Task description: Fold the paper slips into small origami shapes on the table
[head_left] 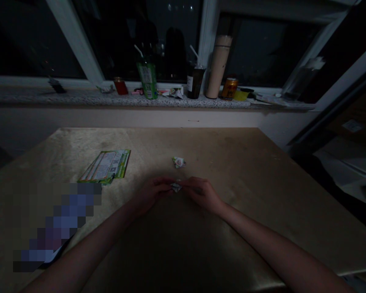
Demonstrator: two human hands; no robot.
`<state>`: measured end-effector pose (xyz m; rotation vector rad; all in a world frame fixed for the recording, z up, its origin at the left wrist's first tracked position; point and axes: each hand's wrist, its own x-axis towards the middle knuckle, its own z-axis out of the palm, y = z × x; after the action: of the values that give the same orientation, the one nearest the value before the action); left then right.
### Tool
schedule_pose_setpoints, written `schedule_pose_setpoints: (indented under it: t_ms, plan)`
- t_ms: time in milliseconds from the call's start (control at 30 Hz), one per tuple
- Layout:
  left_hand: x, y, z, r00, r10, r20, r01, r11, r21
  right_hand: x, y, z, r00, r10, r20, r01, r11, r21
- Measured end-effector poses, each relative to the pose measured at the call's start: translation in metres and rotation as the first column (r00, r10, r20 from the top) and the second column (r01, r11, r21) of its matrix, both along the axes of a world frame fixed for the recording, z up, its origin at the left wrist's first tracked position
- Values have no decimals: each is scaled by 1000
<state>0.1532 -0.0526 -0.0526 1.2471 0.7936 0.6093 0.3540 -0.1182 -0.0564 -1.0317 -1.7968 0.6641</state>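
Between my two hands, low over the middle of the table, is a small folded piece of printed paper [176, 186]. My left hand [154, 193] pinches its left side with thumb and forefinger. On the opposite side, my right hand [203, 193] grips it with bent fingers. Just beyond my hands lies another small folded paper piece [179, 162], green and white, touched by neither hand. Flat printed sheets [105, 166] with green edges rest in a fanned stack to the left. The room is dim, so the fold details are hard to make out.
A pixelated device-like object [61, 224] lies by my left forearm on the tan table [232, 154]. Along the granite windowsill [91, 97] stand a green cup [148, 81], a dark cup [195, 83], a tall pinkish cylinder [218, 67], a golden can [230, 88] and a red jar [120, 86].
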Motion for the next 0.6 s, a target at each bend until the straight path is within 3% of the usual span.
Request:
schedule_pose_setpoints:
  t_ms: [167, 267, 400, 500, 600]
  plan:
    - [3, -2, 0, 999, 19, -42, -18, 999, 27, -6, 0, -1, 997, -47, -58, 42, 996, -77]
    - [7, -5, -3, 992, 90, -83, -83, 993, 89, -10, 2, -5, 964, -91, -251, 33, 973, -227]
    - [9, -6, -6, 983, 154, -101, -138, 980, 144, -14, 3, -10, 863, -117, -491, -113, 903, -414]
    - [9, -7, -5, 979, 170, -113, -152, 976, 153, -15, 3, -9, 936, -82, -343, -113, 851, -512]
    - [8, -8, -2, 984, 139, -115, -122, 983, 137, -16, 2, -4, 977, -2, -214, -115, 839, -532]
